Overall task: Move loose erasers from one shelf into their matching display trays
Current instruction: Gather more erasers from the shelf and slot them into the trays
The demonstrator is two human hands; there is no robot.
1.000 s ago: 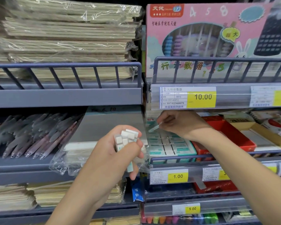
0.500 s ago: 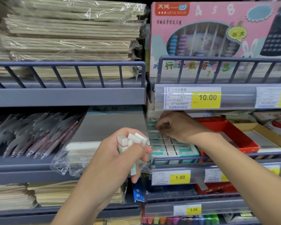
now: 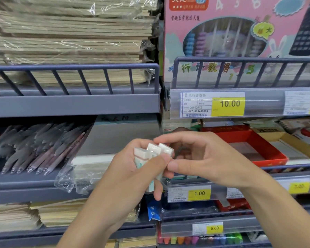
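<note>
**Right hand comes back for another eraser**

The right hand [image 3: 200,158] has left the tray and now pinches at the erasers [image 3: 153,153], which the left hand [image 3: 132,176] grips in a bunch before the shelf's front edge [image 3: 191,183], so more need placing

white sleeved erasers [image 3: 153,151], bunched upright, mid-air
</note>
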